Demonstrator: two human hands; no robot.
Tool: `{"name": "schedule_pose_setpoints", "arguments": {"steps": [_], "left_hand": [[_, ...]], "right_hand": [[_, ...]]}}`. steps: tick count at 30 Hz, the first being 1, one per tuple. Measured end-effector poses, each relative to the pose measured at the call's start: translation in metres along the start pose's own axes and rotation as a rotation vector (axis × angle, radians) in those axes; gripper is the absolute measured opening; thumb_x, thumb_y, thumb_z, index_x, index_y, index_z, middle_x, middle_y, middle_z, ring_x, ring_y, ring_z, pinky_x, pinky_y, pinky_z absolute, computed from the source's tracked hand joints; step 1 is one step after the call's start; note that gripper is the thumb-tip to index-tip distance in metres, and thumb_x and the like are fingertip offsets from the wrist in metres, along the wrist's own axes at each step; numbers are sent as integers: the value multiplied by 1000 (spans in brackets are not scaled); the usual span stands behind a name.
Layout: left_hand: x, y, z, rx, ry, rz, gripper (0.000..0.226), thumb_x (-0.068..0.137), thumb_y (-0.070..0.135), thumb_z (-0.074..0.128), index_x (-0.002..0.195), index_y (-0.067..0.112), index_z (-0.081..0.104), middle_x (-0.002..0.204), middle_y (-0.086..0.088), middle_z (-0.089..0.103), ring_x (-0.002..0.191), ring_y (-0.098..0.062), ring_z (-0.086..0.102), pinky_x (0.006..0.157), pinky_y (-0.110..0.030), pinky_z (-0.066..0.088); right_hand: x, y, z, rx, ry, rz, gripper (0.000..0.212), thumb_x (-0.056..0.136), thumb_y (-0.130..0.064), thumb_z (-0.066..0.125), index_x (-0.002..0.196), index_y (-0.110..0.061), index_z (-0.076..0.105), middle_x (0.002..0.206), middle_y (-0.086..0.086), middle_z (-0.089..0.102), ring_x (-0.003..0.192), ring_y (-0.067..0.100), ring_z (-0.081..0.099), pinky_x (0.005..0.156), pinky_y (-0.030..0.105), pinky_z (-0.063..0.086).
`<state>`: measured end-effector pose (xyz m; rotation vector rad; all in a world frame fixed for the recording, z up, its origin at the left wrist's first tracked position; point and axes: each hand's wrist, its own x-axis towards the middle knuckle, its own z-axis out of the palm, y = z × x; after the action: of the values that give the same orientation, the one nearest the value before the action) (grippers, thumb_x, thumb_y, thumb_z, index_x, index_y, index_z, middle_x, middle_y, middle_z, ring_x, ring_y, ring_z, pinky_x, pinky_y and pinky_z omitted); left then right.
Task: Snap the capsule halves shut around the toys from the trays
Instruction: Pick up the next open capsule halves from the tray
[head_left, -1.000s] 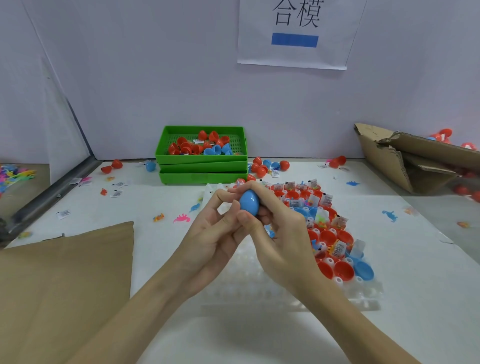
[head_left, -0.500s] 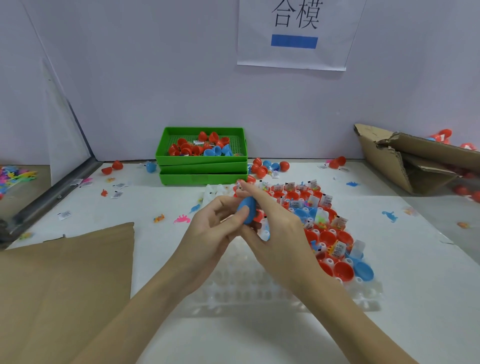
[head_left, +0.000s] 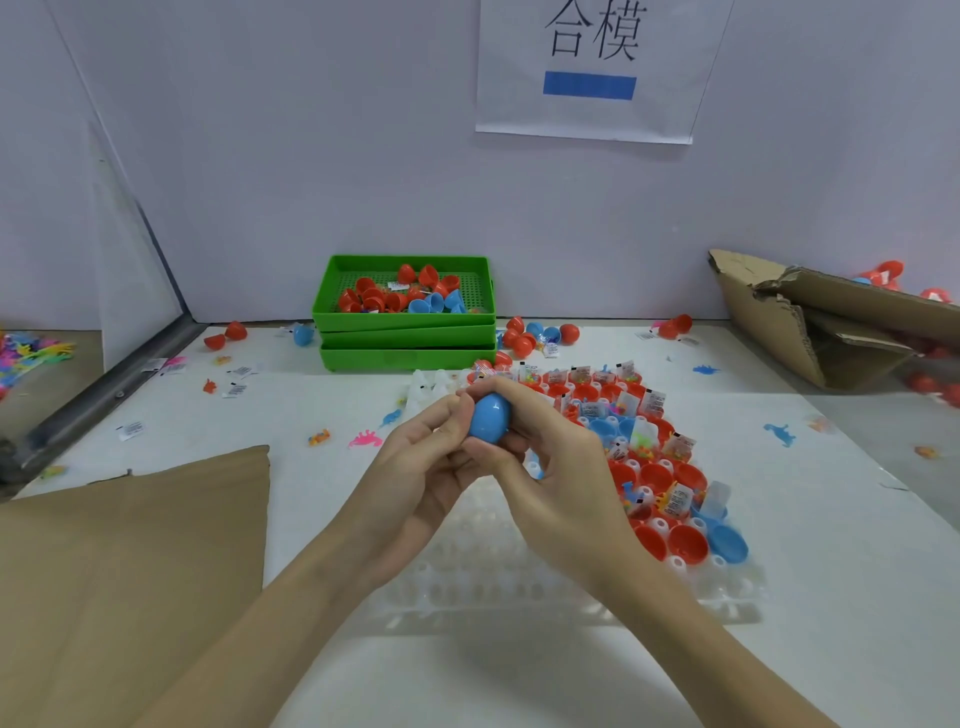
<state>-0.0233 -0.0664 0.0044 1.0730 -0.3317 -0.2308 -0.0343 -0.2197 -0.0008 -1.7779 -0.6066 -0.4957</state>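
A blue egg-shaped capsule (head_left: 489, 417) is held above the table between both hands. My left hand (head_left: 428, 470) grips it from the left with thumb and fingertips. My right hand (head_left: 558, 470) wraps it from the right, fingers over its top. Its seam and contents are hidden. Below lies a clear plastic tray (head_left: 519, 582); its right part holds several red capsule halves (head_left: 657, 475) with bagged toys, and a blue half (head_left: 727, 543) sits near its front right corner.
Stacked green trays (head_left: 405, 340) with red and blue halves stand at the back. Loose capsules (head_left: 537, 332) lie beside them. A torn cardboard box (head_left: 831, 327) is at right, brown cardboard (head_left: 119, 571) at front left. Small toys (head_left: 779, 434) and labels are scattered about.
The blue capsule has turned in my hands: it showed edge-on half a second ago and now faces me with its full blue side. Both hands stay above the tray.
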Motion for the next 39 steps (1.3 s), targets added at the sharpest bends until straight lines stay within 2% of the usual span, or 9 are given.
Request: {"name": "schedule_pose_setpoints", "arguments": {"steps": [7,11,16,20,24,26,28,33,39], "left_hand": [[2,-3,0,-44,32,-2,37,91,40,68,116,13,78,109,-11,74,99,-19,73,88,-24,57],[4,-5,-2,11,31,-27,40,102,40,61,120,7,74,105,-16,72,100,-23,71,92,-31,58],[2,-2,-5,-6,-8,-65,41,106,38,55,121,5,74,108,-19,73,103,-26,71,97,-39,58],[3,-3,-4,36,83,-85,49,108,44,45,116,8,77,107,-22,75,97,-29,73,98,-43,59],[3,-1,-3,163,153,5,44,100,49,59,116,12,77,111,-21,75,97,-33,73,95,-45,59],[2,1,-3,254,128,70,36,95,44,71,116,14,76,112,-17,75,94,-32,74,90,-40,61],[2,2,-4,288,94,89,35,93,40,74,117,14,76,112,-16,76,93,-31,75,86,-34,60],[1,2,-5,87,-52,-64,47,104,47,52,120,9,76,118,-21,75,110,-30,73,96,-33,57],[2,0,-3,-52,-57,-120,48,110,40,46,128,4,71,128,-23,70,116,-30,71,96,-36,58]], "right_hand": [[1,3,-3,-62,-10,-21,37,94,-15,72,129,-19,63,116,-16,68,110,6,66,95,17,51],[1,5,-2,-83,-2,-21,39,95,-13,71,132,-20,61,116,-14,69,109,5,65,93,17,52],[0,6,1,-107,-4,-12,45,96,-13,71,138,-19,58,126,-8,68,115,0,63,94,11,49],[-2,5,1,-119,-27,37,52,96,-16,72,145,-19,53,129,-14,62,117,-11,57,93,3,43],[-1,5,1,-190,-37,59,63,96,-19,73,152,-23,45,134,-14,62,122,-1,58,100,9,45],[-1,5,1,-215,-41,68,67,95,-20,74,153,-26,40,135,-12,63,121,1,60,103,12,46],[0,4,1,-215,-36,61,65,94,-19,75,151,-26,43,132,-12,64,115,0,62,98,12,48],[1,3,0,-153,9,-12,52,90,-9,78,138,-12,59,123,-2,68,108,-13,62,87,5,49],[1,-1,-1,-139,28,-38,45,90,-19,78,132,-15,63,120,-3,70,106,-5,65,84,7,52]]}}
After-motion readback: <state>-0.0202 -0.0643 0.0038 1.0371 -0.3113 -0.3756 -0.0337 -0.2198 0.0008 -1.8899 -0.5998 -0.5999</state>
